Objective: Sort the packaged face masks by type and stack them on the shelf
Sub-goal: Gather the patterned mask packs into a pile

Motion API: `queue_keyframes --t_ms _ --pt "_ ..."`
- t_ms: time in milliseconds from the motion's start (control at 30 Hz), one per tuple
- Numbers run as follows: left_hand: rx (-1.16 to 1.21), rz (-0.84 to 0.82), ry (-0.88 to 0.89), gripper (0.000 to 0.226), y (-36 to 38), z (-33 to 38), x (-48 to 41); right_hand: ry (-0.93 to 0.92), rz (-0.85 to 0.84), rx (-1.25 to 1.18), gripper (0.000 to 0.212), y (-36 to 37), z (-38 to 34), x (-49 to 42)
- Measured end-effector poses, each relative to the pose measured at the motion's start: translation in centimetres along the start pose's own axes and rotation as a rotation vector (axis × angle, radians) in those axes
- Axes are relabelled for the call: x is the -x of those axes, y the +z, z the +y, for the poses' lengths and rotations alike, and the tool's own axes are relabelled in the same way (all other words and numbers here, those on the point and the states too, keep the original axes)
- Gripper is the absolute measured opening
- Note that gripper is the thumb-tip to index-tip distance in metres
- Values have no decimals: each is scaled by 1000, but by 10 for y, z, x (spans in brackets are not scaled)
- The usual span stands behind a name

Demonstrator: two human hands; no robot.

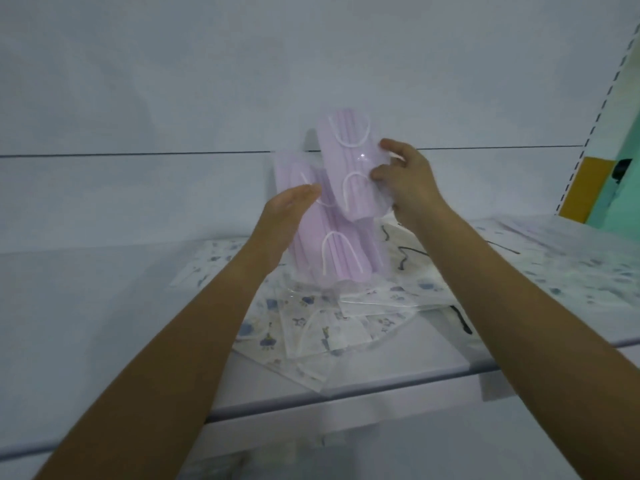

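Forearms (pixel 173 358) over white shelf (pixel 86 306), grey wall (pixel 173 81)

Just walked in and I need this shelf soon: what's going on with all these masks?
A person is sorting mask packs at the shelf. The right hand pinches one pink pack, held above the rest. The left hand, fingers straight, steadies more pink packs standing on end. Under them, printed packs lie loose, not yet stacked.
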State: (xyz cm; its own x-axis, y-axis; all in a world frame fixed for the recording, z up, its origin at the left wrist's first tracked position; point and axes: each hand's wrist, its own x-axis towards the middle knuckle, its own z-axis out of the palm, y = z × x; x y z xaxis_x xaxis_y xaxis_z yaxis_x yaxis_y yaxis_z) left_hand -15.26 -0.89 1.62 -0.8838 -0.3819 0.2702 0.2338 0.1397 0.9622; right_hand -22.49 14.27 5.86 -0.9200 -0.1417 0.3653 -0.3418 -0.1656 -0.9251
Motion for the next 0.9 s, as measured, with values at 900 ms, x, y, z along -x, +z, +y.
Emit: queue_keyframes --t_ms 900 --pt "-117 228 257 70 -28 -21 -14 -120 -117 345 50 10 56 6"
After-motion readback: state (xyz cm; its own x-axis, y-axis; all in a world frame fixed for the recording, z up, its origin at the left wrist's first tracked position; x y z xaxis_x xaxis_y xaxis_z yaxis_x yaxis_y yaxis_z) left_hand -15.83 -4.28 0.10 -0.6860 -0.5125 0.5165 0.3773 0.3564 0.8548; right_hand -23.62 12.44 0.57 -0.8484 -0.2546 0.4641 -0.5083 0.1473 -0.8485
